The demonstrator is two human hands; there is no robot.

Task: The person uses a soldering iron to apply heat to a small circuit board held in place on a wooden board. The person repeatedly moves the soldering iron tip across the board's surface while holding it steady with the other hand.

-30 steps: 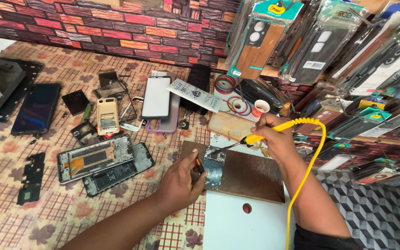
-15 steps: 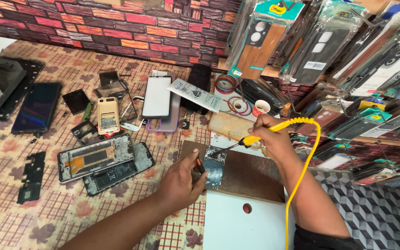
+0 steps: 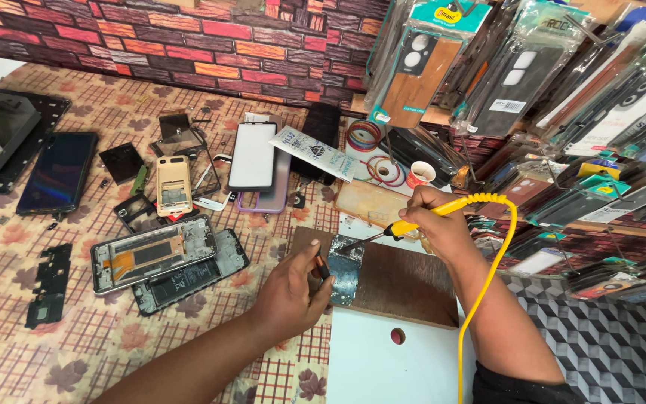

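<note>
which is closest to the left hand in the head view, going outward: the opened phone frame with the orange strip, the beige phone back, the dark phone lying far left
From the left hand:
1. Opened phone frame with the orange strip, just to its left on the patterned cloth.
2. Beige phone back, farther up and left.
3. Dark phone, farthest, near the left edge.

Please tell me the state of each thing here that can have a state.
left hand: pinching a small dark part, on the board's edge
right hand: gripping the soldering iron
soldering iron: tip on the board
metal board: flat on brown mat
opened phones: backs off, insides showing
</note>
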